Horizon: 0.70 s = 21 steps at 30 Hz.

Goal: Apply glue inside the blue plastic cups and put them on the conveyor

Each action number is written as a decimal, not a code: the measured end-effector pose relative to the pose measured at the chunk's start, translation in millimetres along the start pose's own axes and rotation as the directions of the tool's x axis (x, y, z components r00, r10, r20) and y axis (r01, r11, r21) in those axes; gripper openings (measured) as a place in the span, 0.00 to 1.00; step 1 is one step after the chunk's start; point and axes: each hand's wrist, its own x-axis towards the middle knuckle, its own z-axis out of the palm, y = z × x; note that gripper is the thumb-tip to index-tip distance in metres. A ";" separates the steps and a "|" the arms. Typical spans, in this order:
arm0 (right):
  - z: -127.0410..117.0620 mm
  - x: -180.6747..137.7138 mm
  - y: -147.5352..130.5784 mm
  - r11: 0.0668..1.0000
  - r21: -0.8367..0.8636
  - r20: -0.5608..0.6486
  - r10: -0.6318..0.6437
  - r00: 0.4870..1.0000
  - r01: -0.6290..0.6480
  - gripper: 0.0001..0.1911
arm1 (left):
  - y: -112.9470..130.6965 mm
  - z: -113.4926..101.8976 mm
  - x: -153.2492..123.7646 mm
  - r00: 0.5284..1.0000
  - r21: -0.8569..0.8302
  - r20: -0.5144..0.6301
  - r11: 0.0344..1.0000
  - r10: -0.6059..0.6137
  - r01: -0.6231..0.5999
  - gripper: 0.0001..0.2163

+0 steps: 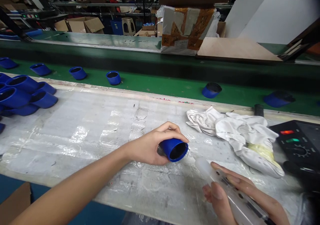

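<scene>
My left hand (160,141) is closed around a short blue cylinder (172,149) with a dark hollow end, tilted so the opening faces toward me and to the right. The bottom of the cylinder lies close over the table; whether it touches cannot be told. In my right hand (240,191) is a translucent white handheld tool (210,171) with a rounded front end and dark screws along its body. The tool's front end points at the cylinder, a short gap away. The rest of the tool runs out of view at the lower right.
Crumpled white gloves (235,128) lie right of my hands, beside a black control box (297,145) with a knob and lit indicators. Blue cylinders (22,95) are piled at left; several more (113,77) stand along the green conveyor belt (155,88). A taped carton (186,30) sits beyond.
</scene>
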 end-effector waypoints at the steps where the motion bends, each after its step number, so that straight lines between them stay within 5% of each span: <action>1: 2.4 -6.8 10.8 1.000 -0.002 -0.019 -0.010 1.000 0.010 0.11 | 0.1 0.0 0.1 1.000 0.000 -0.003 1.000 -0.002 0.002 0.27; 9: 2.0 -40.4 51.5 1.000 0.001 -0.032 0.000 0.999 0.000 0.13 | 2.7 0.2 1.2 1.000 0.008 -0.015 1.000 -0.020 0.020 0.27; 18: -7.0 -31.2 12.8 0.999 -0.015 0.030 0.048 0.998 -0.048 0.09 | 2.3 0.5 1.2 0.999 -0.026 -0.026 0.999 -0.037 0.036 0.25; 21: -15.2 -27.4 -2.1 0.985 0.005 0.050 0.172 0.984 -0.172 0.11 | -0.4 3.1 0.1 0.993 -0.101 -0.090 0.993 -0.077 0.068 0.26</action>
